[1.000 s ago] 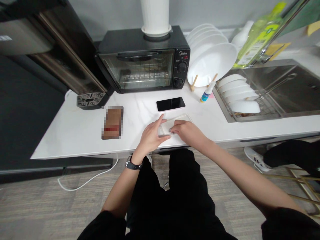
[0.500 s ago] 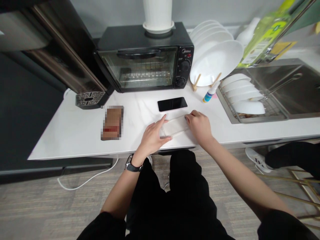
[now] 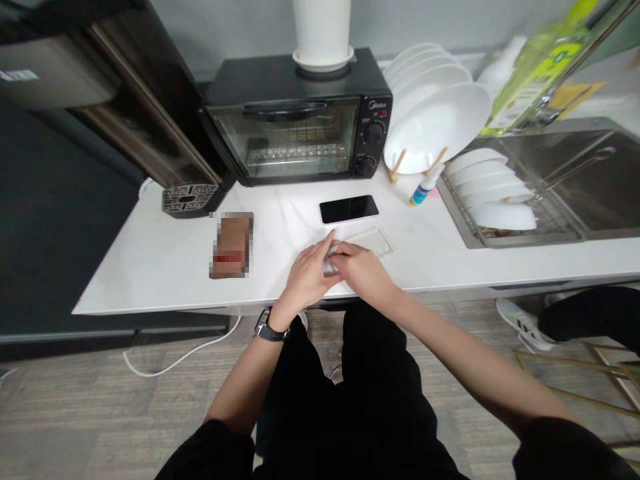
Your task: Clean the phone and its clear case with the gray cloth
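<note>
A clear phone case (image 3: 373,240) lies flat on the counter, its left part covered by my hands. My left hand (image 3: 307,272) grips the left end of the case, thumb along the near edge and fingers along the far edge. My right hand (image 3: 361,267) bends over that same end, its closed fingers pressed down close to the left fingers; whatever is in them is hidden. Just beyond the case lies a smartphone (image 3: 349,209) with a dark screen and pinkish edge.
A pixelated brown item (image 3: 232,245) lies at left, near a drink dispenser's drip tray (image 3: 190,199). Behind stand a toaster oven (image 3: 300,120) and racked plates (image 3: 435,127). At right are a small spray bottle (image 3: 425,187) and a sink (image 3: 465,230) with bowls.
My right hand has moved left from the right end of the case to its left end, uncovering the right end. My left hand keeps its hold. The view has shifted slightly.
</note>
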Demonstrator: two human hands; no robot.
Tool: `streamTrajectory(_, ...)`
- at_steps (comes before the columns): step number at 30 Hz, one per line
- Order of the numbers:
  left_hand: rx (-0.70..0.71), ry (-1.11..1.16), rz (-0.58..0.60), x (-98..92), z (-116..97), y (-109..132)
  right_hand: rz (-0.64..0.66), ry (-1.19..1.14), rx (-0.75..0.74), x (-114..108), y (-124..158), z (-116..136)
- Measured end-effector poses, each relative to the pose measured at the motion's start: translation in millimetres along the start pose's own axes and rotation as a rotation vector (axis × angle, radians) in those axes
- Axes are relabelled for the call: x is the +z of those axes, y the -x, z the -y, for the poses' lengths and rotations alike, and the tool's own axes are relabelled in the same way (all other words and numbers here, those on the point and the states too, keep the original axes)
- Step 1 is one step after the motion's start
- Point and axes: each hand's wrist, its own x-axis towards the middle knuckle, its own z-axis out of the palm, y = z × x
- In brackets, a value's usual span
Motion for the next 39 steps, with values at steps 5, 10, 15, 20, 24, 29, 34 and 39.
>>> streamTrajectory(5, -0.006, -0.006, 0.012, -2.4, -5, 2, 0.043, -0.025, -0.057, -19, 18, -17)
streamTrajectory(10, -0.006, -0.035, 0.034, -3.5, -6, 3, 0.054, 0.172, 0.048, -34, 30, -41)
streamTrajectory(15, 0.003, -0.052, 0.034, -3.6, -5, 3, 0.027, 0.364, 0.205, -44, 36, -59)
streamTrajectory(20, 0.008, -0.049, 0.031, -3.1, -5, 2, 0.004, 0.46, 0.325, -35, 19, -57)
streamTrajectory(24, -0.002, -0.033, 0.032, -2.9, -4, 2, -0.042, 0.431, 0.375, -25, 2, -55)
streamTrajectory(29, -0.004, -0.018, 0.022, -2.4, -3, 0, -0.109, 0.301, 0.291, -11, -6, -41)
streamTrajectory(34, 0.0, -0.022, 0.01, -1.1, -2, -1, -0.152, 0.098, 0.151, 10, -9, -13)
streamTrajectory(39, -0.034, -0.02, 0.016, -1.4, -3, -1, -0.129, -0.132, 0.044, 12, -4, -4)
